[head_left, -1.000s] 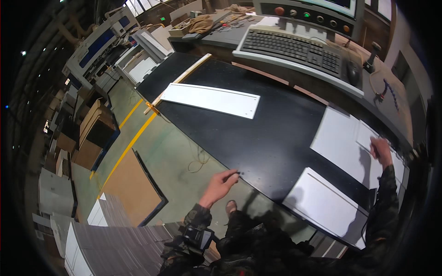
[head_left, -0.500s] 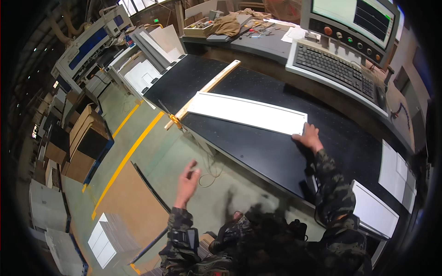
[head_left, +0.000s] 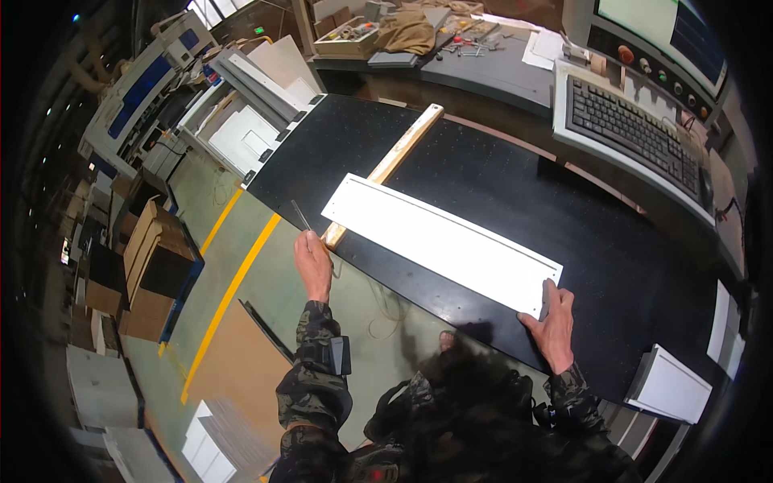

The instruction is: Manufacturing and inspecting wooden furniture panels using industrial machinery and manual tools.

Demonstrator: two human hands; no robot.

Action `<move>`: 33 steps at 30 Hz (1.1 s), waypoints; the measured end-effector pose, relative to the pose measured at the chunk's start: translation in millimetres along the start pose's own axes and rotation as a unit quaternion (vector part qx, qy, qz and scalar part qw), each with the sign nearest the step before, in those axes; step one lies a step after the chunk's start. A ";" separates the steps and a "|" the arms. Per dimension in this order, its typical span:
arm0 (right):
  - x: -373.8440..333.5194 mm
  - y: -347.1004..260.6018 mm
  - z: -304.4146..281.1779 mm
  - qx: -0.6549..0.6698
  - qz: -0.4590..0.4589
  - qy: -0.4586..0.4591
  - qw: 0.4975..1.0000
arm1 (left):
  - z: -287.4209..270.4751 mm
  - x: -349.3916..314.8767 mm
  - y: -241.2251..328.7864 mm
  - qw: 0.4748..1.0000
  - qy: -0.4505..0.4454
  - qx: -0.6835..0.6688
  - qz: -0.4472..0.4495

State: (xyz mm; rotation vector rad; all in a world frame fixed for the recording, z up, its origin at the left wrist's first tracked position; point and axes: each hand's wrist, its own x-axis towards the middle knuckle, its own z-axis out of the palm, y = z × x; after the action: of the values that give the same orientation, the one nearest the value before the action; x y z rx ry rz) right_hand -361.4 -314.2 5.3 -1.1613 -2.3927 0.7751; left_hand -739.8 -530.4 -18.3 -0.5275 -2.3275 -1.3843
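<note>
White, smooth-faced panel [head_left: 443,241], long and rectangular, with a narrow dark line running beside its far long edge and small dark holes near its ends. Count: one. Position: on the black tabletop [head_left: 628,258], a flat surface dotted with small pale specks; the panel's left end crosses over a wooden strip [head_left: 411,149], pale yellow-brown, straight-edged, one piece.

Other counts: one smaller white panel [head_left: 672,386] at the near right corner of the tabletop; white pieces [head_left: 722,322] near the right rim, number unclear; one keyboard [head_left: 632,133], black keys in a pale tray; one shallow wooden box [head_left: 346,46] with one crumpled brown cloth [head_left: 411,34] beside it; two yellow floor lines [head_left: 233,298].

Grip, right hand [head_left: 554,326]: partly closed on the panel's right end, thumb at the near corner, fingers at the end edge. Grip, left hand [head_left: 312,262]: fingers closed around a slim grey rod-like tool [head_left: 299,213], its shaft projecting past the fingertips, lower part hidden; hand just beside the strip's near end.
</note>
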 end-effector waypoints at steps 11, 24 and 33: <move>32.8 -89.8 30.3 0.060 -0.154 -0.048 0.985 | 5.7 -15.2 46.5 0.969 -0.116 -0.112 0.185; 51.7 -269.3 120.5 0.156 -0.057 -0.333 0.928 | 48.9 -22.8 -22.7 0.911 -0.298 -0.249 0.139; 106.1 -311.8 151.7 0.003 -0.046 -0.234 0.971 | 69.8 -55.0 -44.1 0.702 -0.536 -0.457 -0.107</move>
State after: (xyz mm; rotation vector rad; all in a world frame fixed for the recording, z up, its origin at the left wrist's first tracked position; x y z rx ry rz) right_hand -692.6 -435.8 89.0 -0.9322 -2.7913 1.1269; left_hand -723.7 -494.9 -109.5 -1.7960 -2.1793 -2.9356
